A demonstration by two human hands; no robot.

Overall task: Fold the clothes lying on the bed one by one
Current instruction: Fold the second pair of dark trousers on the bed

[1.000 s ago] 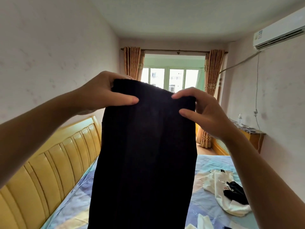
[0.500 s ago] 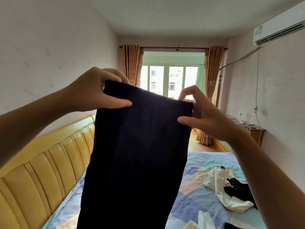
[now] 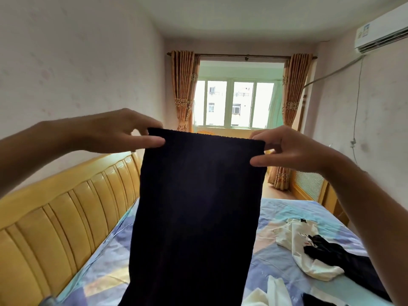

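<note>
Both hands held a black knit garment [image 3: 194, 217] up in the air above the bed [image 3: 106, 268], hanging straight down. L hand [image 3: 114, 132] pinched the top left corner, R hand [image 3: 289, 149] the top right, thumbs in front. Cream top [image 3: 295, 237] w/ a dark item lay on the sheet at right.

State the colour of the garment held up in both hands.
Black, or a very dark navy, plain knit garment; the head view shows it.

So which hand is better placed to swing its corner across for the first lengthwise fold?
Probably the right hand: it pinches the right top corner of the black knit garment over open bed. The left hand pinches the other corner beside the headboard.
</note>
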